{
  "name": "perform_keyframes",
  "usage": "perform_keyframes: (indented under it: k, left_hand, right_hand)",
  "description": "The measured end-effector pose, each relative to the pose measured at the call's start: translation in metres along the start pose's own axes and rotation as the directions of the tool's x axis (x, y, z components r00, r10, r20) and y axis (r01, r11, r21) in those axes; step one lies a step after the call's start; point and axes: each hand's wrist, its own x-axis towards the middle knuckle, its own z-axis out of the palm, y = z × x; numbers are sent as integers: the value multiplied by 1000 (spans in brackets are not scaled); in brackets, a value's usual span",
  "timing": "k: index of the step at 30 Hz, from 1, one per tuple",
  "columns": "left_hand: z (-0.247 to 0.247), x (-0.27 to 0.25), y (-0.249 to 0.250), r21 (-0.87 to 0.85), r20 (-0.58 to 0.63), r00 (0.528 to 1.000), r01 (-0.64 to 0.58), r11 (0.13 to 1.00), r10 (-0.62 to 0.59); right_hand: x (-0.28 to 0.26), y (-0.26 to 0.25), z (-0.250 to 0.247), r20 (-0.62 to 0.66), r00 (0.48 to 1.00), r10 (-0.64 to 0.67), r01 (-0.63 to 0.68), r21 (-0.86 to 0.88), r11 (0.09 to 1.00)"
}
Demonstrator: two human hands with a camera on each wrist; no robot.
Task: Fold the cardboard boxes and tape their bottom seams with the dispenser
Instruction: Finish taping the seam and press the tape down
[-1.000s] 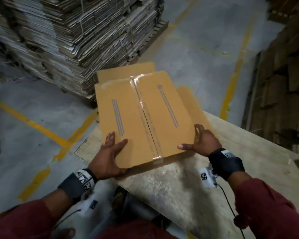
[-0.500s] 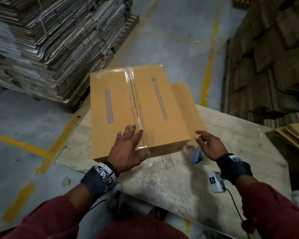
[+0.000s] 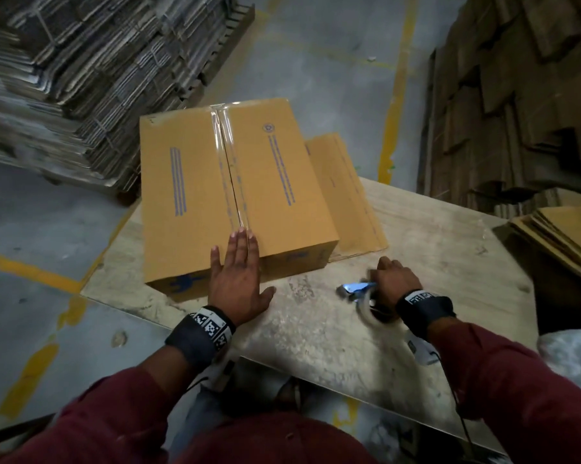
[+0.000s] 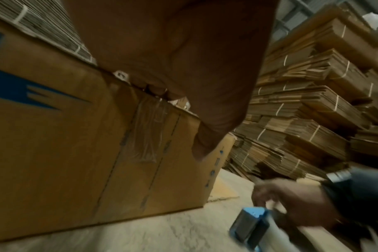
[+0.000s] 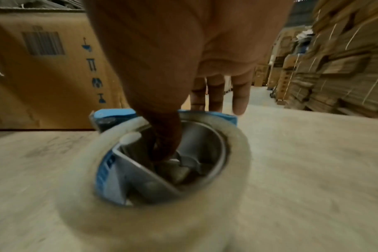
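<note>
- Head view shows a folded cardboard box standing on the worn wooden table, its top face crossed by a strip of clear tape along the centre seam.
- The left hand lies flat with fingers straight over the near top edge of the box, right at the end of the taped seam; the thumb spreads out to the side above the table. It presses and does not grip.
- In the left wrist view the tape runs over the edge and down the near side wall of the box, wrinkled there, with the palm above it.
- The right hand is on the table to the right of the box, apart from it, holding the blue tape dispenser.
- The right wrist view shows the thumb hooked into the metal core of the dispenser, with the tape roll around it; the other fingers reach down past the far side. The picture is blurred, yet the hand clearly grips the tool.
- A flat piece of cardboard lies on the table just beside the box, on its right.
- Stacks of flattened cartons stand on the floor to the left, and more tied bundles rise on the right.
- Yellow lines mark the grey floor.
</note>
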Motion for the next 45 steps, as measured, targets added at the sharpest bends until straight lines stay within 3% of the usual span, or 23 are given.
perform_keyframes:
  k: [3,6,7,9,10,11,13,14,15,17,20,22,26,29,32,35,37,40,45]
  left_hand:
    - [-13,-1,0,-169,-65,998,-25,985,14]
    - [-29,-16,1,-523,-326,942,-110,845,-80]
    - [-33,-23,3,-575,-344,929,-96,813,-133]
    - [-35,-35,5,-658,-224,955,0,753,-197]
    - [-35,-39,7,-751,-100,969,74,656,-224]
    - [-37,-42,9,-863,62,963,184,470,-262]
    - [-41,-48,12,-912,386,887,408,38,-255]
    - [-46,-51,11,-879,476,856,471,-78,-199]
    - [-50,-55,8,-849,527,839,511,-136,-136]
    - [-62,-66,-4,-822,548,834,526,-219,-55]
    - [-80,-83,-30,-851,491,867,456,-261,-84]
    - [-85,-93,-53,-843,476,874,422,-333,-99]
    - [-89,-109,-97,-684,514,844,299,-666,-150]
    - [-92,-116,-115,-666,487,848,203,-718,-211]
    - [-92,-118,-129,-747,454,825,147,-648,-336]
    - [-87,-116,-146,-836,421,776,130,-534,-470]
    - [-83,-114,-156,-847,435,739,142,-513,-514]
    - [-77,-111,-167,-831,485,702,182,-526,-522]
    - [-65,-109,-174,-789,546,708,257,-558,-447]
  right_hand:
    - [-13,-11,6,20,998,-61,53,277,959]
    - [-33,-29,-5,-71,990,-125,144,399,905]
    - [-42,-37,-15,-110,983,-149,182,426,886]
    - [-56,-55,-38,-202,956,-211,284,466,838]
    - [-63,-64,-51,-242,938,-247,337,479,811]
    - [-68,-73,-64,-266,923,-277,375,475,796]
    - [-75,-92,-84,-297,895,-333,434,405,805]
    - [-78,-102,-91,-315,873,-372,469,338,816]
    - [-78,-113,-96,-321,852,-414,498,253,830]
    - [-79,-137,-107,-311,821,-478,525,86,846]
    - [-80,-171,-124,-327,774,-542,568,-21,823]
    - [-80,-191,-137,-354,738,-575,635,76,768]
    - [-77,-229,-162,-509,653,-561,753,355,554]
    - [-76,-259,-177,-509,648,-566,761,421,493]
    - [-72,-282,-184,-453,661,-598,750,413,516]
    - [-69,-297,-189,-387,643,-661,760,213,614]
    - [-70,-303,-196,-326,645,-691,745,67,663]
    - [-71,-298,-206,-230,681,-695,711,-15,703]
    - [-78,-282,-216,-16,721,-693,684,-151,714]
